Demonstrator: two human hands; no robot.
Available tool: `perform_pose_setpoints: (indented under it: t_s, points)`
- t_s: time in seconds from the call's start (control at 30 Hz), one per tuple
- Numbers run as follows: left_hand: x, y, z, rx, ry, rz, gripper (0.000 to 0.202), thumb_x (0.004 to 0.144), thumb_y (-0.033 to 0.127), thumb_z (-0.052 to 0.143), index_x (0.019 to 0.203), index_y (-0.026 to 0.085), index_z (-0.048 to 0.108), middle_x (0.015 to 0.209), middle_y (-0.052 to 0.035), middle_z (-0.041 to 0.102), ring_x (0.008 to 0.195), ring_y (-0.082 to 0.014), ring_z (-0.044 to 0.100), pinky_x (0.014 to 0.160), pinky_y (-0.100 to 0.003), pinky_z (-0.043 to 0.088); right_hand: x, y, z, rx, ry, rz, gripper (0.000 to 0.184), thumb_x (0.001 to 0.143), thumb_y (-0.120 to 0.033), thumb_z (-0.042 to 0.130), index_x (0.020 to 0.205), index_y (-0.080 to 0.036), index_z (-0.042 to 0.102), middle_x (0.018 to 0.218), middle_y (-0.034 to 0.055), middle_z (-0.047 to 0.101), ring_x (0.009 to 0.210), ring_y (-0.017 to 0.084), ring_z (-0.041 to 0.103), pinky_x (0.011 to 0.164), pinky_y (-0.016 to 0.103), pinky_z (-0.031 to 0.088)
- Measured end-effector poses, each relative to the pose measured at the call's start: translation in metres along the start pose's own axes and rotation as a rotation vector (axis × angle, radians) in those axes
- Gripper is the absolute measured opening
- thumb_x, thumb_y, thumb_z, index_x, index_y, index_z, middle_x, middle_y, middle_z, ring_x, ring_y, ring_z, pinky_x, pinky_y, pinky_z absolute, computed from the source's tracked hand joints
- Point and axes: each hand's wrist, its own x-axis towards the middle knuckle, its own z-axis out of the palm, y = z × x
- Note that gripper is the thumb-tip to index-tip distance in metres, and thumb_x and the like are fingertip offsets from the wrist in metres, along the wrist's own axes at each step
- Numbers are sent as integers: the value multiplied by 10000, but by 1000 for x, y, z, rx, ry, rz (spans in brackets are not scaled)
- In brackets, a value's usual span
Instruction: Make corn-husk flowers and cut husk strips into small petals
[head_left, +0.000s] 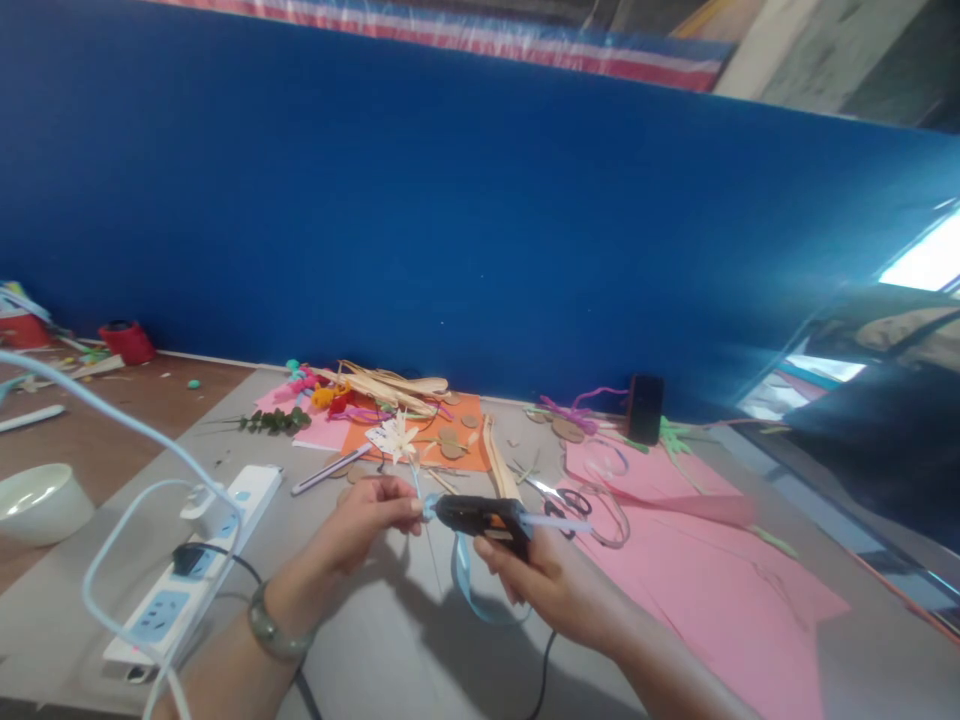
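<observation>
One glue gun (480, 517), black, held in the air above the table (390, 640) at mid-view, just in front of you. Its long axis runs roughly level, left to right across the view: the nozzle points left at your left fingertips, and one translucent glue stick (559, 523) juts out of the rear toward the right. Your right hand (540, 580) is closed round the gun's grip from below. One black cord (541, 680) drops away beneath that wrist. Your left hand (371, 515) is pinched shut, thumb against fingers, on the thin stem of one pale flower (396, 437), whose head stands upright just above the fingers. One light blue ribbon (469, 590) hangs in a loop from the point where nozzle and fingertips meet, down between both hands. One green bracelet (274, 625) sits on the left wrist. On the table: one white power strip (199, 560) to the left with a white cable (135, 440) arching over it, one pair of scissors (566, 498) just behind the gun, one orange sheet (469, 455) strewn with craft scraps, pink paper (712, 580) to the right, one dark phone (645, 408) upright against the blue partition (480, 250), one green sprig (274, 422), and one white bowl (37, 500) at far left.
</observation>
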Motion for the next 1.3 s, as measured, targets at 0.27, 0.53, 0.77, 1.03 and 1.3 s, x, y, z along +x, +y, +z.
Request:
perform_pose_setpoints:
  t_s: [0.27,0.53,0.77,1.03,1.3]
  points:
    - [1,-1,0,0,22,-21,224,617,317,763,629,143,621,561,-41,652,534,-128,564,573,-237,404,1,-1,2,-55,4,3,421,903,-552,401,790,-180,564,565,-15,515,522,125,477,497,222,374]
    - [-1,1,2,-1,13,-18,217,611,312,765,624,146,626,549,-42,647,535,-130,558,575,-240,409,1,-8,1,-156,18,1,412,910,-546,387,783,-191,554,618,-7,538,554,129,480,491,216,358]
    - [-1,1,1,-11,13,-11,212,610,311,765,613,146,631,548,-39,647,530,-130,560,570,-241,405,1,-9,2,-156,33,-38,376,908,-515,406,832,-196,588,634,1,565,561,138,493,512,225,375]
    - [-1,-1,0,-17,-24,16,193,640,299,746,614,146,630,553,-41,643,533,-127,550,568,-238,397,2,-11,1,-180,41,-42,379,914,-513,397,784,-197,560,632,0,548,551,133,474,498,222,351]
    - [-1,-1,0,-21,-21,5,199,627,308,755,624,147,638,554,-42,642,548,-130,555,591,-241,410,2,-15,1,-197,23,-36,390,919,-517,382,790,-193,558,634,0,540,550,128,462,477,215,331]
